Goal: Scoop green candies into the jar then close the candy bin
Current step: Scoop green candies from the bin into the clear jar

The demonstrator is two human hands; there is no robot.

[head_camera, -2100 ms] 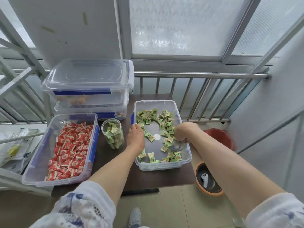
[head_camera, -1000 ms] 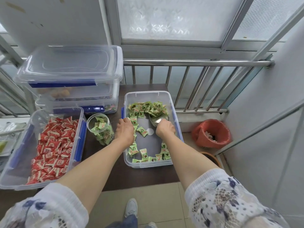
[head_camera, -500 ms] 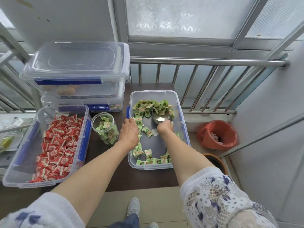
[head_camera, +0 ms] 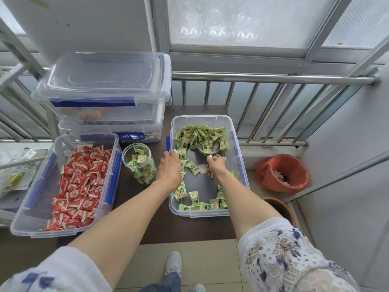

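A metal scoop [head_camera: 208, 148] is gripped by its handle in the right hand [head_camera: 216, 167], whose fingers are closed around it. The bowl of the scoop is pushed into the heap of green candies [head_camera: 199, 133] at the far end of the open candy bin [head_camera: 242, 165], and at least 1 candy appears to lie in it. The left hand [head_camera: 170, 171] rests on the bin's left wall, fingers curled over the rim; what it grips, if anything, cannot be told. Just left of the bin, a clear jar [head_camera: 140, 163] is seen standing upright and open on the dark table [head_camera: 164, 226], partly filled with green candies. Further left, an open bin of red candies [head_camera: 77, 184] is placed, with 2 lidded bins [head_camera: 105, 98] stacked behind it.
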